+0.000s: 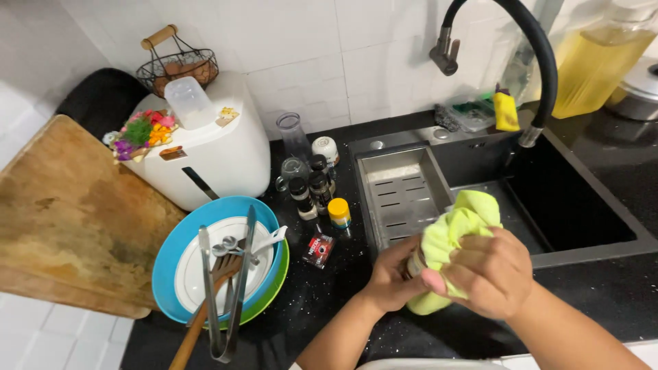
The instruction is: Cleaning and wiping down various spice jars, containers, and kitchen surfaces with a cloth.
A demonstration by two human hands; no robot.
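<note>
The right hand (490, 274) has its grip closed around a yellow-green cloth (452, 236), bunched so it wraps a small jar (413, 264). The left hand (391, 277) clasps the jar from the other side, steadying it over the black desk (603, 288) just before the sink (439, 154). Spice bottles (312, 188) stand near.

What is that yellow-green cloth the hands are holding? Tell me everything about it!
The cloth is soft, bright yellow-green fabric, bunched and wrinkled into a lump. The right hand wraps it from the front, with part poking out above and a bit below the fingers. It is pressed around a small, mostly hidden object that the left hand holds. It sits above the black counter, just in front of the sink.
</note>
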